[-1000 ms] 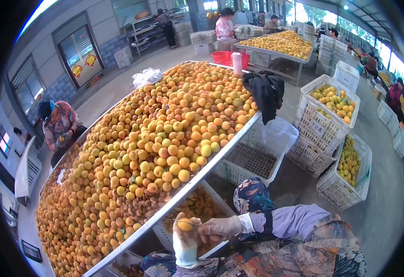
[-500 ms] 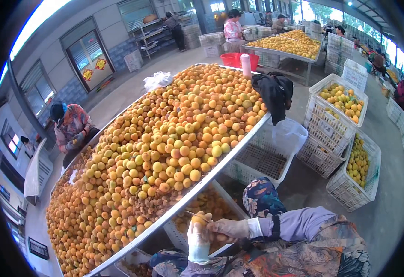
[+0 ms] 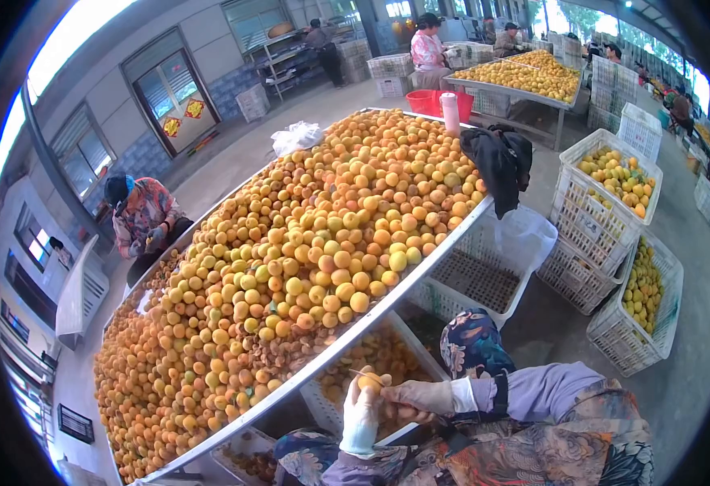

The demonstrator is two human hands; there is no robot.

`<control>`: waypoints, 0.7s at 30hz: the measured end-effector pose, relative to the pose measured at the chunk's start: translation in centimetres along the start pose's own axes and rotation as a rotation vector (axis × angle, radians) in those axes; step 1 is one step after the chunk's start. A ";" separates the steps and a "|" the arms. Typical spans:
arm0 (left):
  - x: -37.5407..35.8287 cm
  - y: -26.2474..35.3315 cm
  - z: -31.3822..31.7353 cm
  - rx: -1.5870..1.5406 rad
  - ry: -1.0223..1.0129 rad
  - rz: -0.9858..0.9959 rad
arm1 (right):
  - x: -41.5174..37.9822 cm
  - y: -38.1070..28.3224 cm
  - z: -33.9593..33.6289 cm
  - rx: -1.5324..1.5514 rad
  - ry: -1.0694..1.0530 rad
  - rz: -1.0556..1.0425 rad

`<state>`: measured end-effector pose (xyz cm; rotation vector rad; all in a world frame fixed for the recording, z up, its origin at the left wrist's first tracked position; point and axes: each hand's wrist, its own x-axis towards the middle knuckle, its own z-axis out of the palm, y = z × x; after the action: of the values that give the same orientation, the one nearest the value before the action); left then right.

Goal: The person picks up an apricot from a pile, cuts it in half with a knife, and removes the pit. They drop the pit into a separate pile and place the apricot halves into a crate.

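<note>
My left hand (image 3: 361, 419), in a white glove, is closed around a yellow-orange apricot (image 3: 369, 383) held above a crate of fruit. My right hand (image 3: 418, 397), also gloved, is closed right beside the apricot. A thin pointed tool (image 3: 361, 373) juts from its fingertips across the top of the apricot; its handle is hidden in the fingers. Beyond both hands, a metal-edged table (image 3: 290, 387) bears a large heap of apricots (image 3: 306, 243). Below its near edge stands a crate (image 3: 322, 411) of apricot pieces.
A black garment (image 3: 501, 162) hangs over the table corner, near a pink bottle (image 3: 450, 113) and a white plastic bag (image 3: 297, 139). Crates of fruit (image 3: 594, 215) are stacked at right. Another person (image 3: 144, 217) sits across the table at left; others work farther back.
The view has shifted, so the scene sits farther right and slightly lower. Both hands stay together at the apricot, and the thin tool now lies across its top.
</note>
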<state>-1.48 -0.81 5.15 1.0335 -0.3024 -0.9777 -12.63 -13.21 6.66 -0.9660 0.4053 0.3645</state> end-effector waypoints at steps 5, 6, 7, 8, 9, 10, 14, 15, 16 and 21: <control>0.4 -0.1 0.7 0.148 -0.044 0.197 | 0.7 -0.2 -0.7 -0.031 -0.055 -0.029; 0.3 -0.1 1.5 -0.057 0.012 0.113 | 0.4 -0.2 0.1 -0.138 0.059 -0.082; 0.3 -0.9 1.5 -0.061 0.016 0.115 | 1.4 1.5 0.0 -0.099 0.061 -0.185; 0.6 -1.9 1.2 -0.126 0.028 0.088 | 1.3 2.1 0.0 -0.062 0.071 -0.170; 0.9 -2.1 1.1 -0.188 0.038 0.065 | 0.6 1.6 0.8 -0.026 0.080 -0.158; 0.8 -2.0 0.8 -0.172 0.022 0.019 | 0.9 1.8 0.4 -0.026 0.076 -0.155; 0.6 -1.8 -0.7 -0.129 -0.029 0.006 | 0.0 0.7 -0.1 -0.005 0.039 -0.014; 0.6 -1.3 -0.4 -0.128 -0.028 0.003 | -0.6 0.0 0.1 0.000 0.030 0.017; 0.6 -0.7 0.2 -0.023 -0.023 0.068 | 0.3 0.5 -0.9 -0.033 -0.021 0.049; 0.0 -0.7 1.8 -0.322 -0.032 -0.058 | 0.2 0.6 0.6 -0.153 0.108 -0.039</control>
<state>-2.91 -1.97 5.48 0.7372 -0.1353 -1.0565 -12.61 -12.39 6.47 -1.1444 0.4607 0.3116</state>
